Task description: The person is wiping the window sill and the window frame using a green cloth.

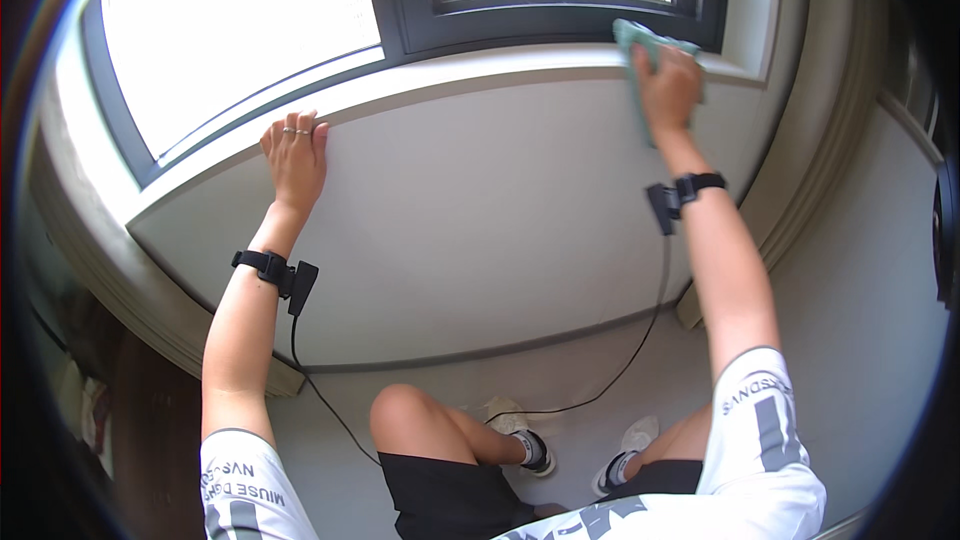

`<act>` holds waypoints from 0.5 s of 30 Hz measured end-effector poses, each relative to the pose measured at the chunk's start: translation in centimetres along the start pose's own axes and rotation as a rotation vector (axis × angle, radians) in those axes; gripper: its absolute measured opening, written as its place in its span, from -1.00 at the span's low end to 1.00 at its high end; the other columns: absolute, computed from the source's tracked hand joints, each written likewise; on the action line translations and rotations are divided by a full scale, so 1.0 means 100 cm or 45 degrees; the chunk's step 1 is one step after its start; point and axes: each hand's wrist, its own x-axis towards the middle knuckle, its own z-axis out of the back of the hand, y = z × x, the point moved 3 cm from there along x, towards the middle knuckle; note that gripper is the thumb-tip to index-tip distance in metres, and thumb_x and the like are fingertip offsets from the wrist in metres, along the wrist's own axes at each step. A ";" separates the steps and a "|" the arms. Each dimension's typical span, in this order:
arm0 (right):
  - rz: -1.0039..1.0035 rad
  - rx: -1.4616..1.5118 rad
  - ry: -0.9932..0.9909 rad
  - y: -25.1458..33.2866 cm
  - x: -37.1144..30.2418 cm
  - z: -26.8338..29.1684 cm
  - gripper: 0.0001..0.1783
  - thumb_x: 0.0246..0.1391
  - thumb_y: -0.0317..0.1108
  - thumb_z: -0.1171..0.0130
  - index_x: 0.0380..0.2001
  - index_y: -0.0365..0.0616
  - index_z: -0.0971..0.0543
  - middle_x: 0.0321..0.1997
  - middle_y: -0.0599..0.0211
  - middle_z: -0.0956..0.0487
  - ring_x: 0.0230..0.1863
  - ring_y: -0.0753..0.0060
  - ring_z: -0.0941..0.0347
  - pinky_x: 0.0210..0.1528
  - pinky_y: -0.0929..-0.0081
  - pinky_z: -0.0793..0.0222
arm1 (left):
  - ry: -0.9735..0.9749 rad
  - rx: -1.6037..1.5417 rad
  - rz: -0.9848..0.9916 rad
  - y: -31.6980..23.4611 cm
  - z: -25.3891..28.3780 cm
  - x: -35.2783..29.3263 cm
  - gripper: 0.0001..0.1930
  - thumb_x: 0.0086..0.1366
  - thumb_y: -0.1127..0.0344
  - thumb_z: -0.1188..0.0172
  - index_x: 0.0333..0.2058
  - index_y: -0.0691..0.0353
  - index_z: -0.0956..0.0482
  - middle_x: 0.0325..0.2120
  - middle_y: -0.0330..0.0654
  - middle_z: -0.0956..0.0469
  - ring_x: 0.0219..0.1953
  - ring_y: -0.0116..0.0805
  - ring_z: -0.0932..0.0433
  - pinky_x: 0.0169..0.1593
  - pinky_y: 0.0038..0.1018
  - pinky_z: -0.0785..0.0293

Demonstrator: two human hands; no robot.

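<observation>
The cloth [646,36] is pale blue-green. The window frame [393,0] is dark grey; the panes [240,30] show near white. The sill [480,64] is white, the panel [480,220] below plain off-white, the baseboard [480,351] darker grey. The floor [330,420] reads light grey. The shirt [690,515] is white with grey blocks and dark lettering. The shorts [445,492] are plain black, as are the wrist straps [263,262]. The rings [290,130] look silver.
</observation>
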 end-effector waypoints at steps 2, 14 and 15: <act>-0.037 0.116 -0.041 0.074 0.001 -0.007 -0.58 0.08 0.04 -0.21 -0.55 -0.11 -0.50 -0.47 0.15 -0.50 -0.36 0.05 -0.44 -0.25 0.08 -0.31 | -0.013 0.083 0.058 0.003 -0.005 0.001 -0.80 0.40 0.29 -0.06 -0.06 0.16 -0.49 -0.19 -0.15 -0.50 -0.07 -0.14 -0.42 0.11 -0.18 -0.23; 0.070 0.283 0.289 0.022 -0.059 -0.003 -0.28 -0.05 -0.02 -0.29 0.23 0.14 -0.43 0.44 0.19 -0.22 0.45 0.10 -0.10 0.34 -0.04 -0.12 | -0.001 0.205 0.055 0.029 0.001 -0.005 -0.70 0.49 0.20 0.07 0.02 0.24 -0.47 -0.16 -0.07 -0.49 -0.01 -0.06 -0.43 0.15 -0.10 -0.27; 0.022 0.193 0.244 -0.017 -0.072 0.002 -0.26 -0.05 -0.08 -0.27 0.25 0.03 -0.42 0.44 0.03 -0.19 0.45 -0.06 -0.08 0.32 -0.04 -0.12 | -0.003 0.207 0.054 0.031 0.003 -0.006 -0.69 0.49 0.20 0.08 0.02 0.25 -0.47 -0.15 -0.07 -0.49 -0.01 -0.05 -0.43 0.15 -0.09 -0.26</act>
